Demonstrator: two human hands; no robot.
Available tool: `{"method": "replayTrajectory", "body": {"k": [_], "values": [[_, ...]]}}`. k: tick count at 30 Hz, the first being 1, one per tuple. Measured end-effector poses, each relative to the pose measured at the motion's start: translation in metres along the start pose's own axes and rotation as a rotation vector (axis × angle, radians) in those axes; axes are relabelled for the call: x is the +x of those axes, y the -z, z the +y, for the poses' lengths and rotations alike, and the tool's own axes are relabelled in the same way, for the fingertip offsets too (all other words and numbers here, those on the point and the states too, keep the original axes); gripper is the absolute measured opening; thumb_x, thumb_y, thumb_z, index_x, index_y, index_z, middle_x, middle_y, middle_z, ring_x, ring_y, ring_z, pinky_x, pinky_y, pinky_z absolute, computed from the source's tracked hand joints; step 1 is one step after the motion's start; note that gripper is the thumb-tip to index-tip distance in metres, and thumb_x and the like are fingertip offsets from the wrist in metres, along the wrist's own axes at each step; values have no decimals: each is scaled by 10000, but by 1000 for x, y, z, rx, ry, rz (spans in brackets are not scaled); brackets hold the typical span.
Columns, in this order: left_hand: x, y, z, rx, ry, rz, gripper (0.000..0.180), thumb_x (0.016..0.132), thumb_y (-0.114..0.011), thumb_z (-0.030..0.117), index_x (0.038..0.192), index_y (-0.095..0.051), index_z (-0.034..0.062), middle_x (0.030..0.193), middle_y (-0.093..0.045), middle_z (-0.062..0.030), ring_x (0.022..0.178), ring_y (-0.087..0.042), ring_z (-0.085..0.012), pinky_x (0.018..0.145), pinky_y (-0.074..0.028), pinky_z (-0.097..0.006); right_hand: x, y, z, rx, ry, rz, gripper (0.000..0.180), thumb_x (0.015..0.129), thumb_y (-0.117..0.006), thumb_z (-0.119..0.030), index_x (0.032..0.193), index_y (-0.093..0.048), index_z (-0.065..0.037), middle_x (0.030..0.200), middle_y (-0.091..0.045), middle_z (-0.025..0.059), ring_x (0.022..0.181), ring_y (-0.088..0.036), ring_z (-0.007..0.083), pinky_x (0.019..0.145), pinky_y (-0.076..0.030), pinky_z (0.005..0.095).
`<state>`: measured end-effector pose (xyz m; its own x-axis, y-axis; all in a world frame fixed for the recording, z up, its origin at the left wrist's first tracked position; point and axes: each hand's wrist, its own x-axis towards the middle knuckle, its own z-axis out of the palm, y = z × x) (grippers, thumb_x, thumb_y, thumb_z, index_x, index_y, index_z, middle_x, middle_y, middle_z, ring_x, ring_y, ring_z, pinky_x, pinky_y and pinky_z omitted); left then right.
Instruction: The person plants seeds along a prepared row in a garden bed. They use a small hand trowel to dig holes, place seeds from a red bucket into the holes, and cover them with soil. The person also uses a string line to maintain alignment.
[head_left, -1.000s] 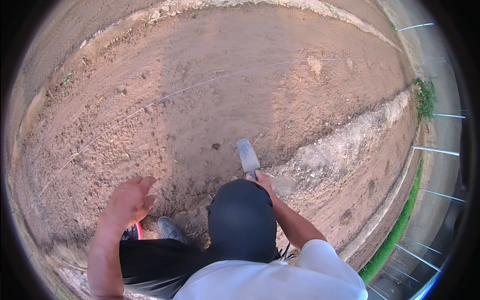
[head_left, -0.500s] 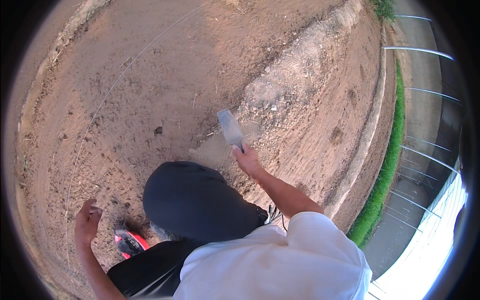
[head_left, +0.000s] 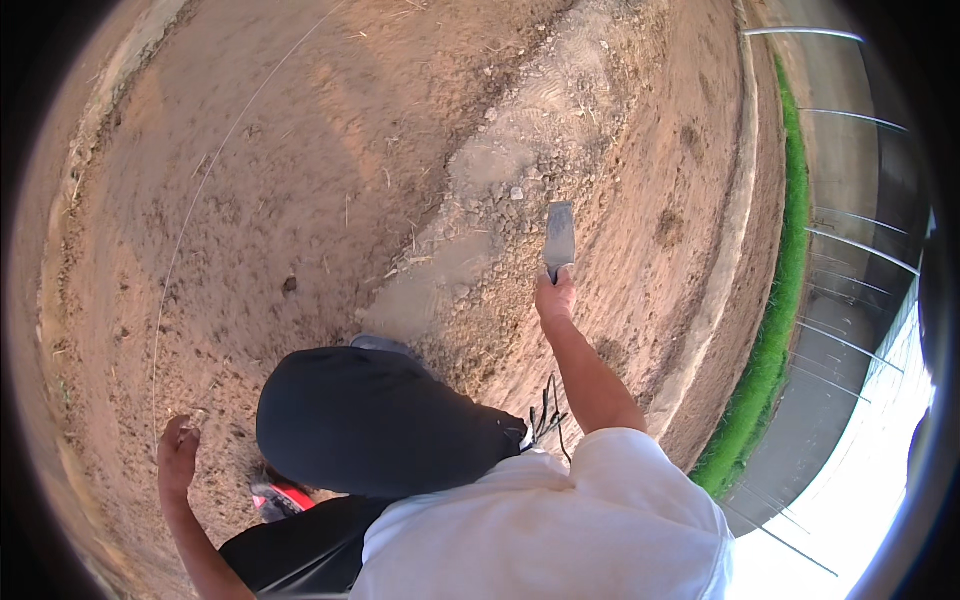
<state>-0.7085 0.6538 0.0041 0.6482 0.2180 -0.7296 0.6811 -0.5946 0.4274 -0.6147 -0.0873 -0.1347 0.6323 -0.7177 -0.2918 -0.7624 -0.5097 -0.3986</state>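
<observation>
My right hand [head_left: 556,297] is closed round the dark handle of a trowel [head_left: 560,235] with a flat, rectangular grey blade. It is held out ahead of my body, above the pale, crumbly strip of ground, with the blade pointing away from me. My left hand [head_left: 178,462] hangs low at the left, fingers loosely bent and somewhat blurred, and I see nothing in it. Close to that hand runs a thin pale line [head_left: 205,180], curving away over the soil; whether they touch I cannot tell.
Brown soil [head_left: 300,190] spreads around me, with a lighter stony strip [head_left: 510,170] ahead. A raised earth edge [head_left: 735,240], green grass [head_left: 783,290] and a paved channel with metal bars lie at the right. My dark-trousered knee [head_left: 380,420] and a red-and-black shoe [head_left: 285,498] are below.
My right hand has carried the trowel to the right, and its blade now points more directly ahead. The view has shifted over the ground, and a grey shoe tip shows beyond my knee.
</observation>
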Motion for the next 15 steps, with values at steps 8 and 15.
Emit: {"method": "replayTrajectory", "body": {"k": [8,15], "values": [[17,-5,-1,6,-12,-14,364,950,-611,157,1270,-587,-14,959,-657,-100,890,-604,-180,811,-494,-331,41,9,27,-77,-51,207,337,864,-713,-329,1013,-649,-33,919,-699,185,832,-651,346,807,-500,441],[15,-9,15,-6,33,-55,366,957,-610,160,1284,-581,-2,920,-631,-66,843,-573,-134,755,-474,-299,59,13,34,-128,-48,126,365,857,-721,-351,1026,-657,-34,964,-721,172,886,-689,350,820,-514,447]]}}
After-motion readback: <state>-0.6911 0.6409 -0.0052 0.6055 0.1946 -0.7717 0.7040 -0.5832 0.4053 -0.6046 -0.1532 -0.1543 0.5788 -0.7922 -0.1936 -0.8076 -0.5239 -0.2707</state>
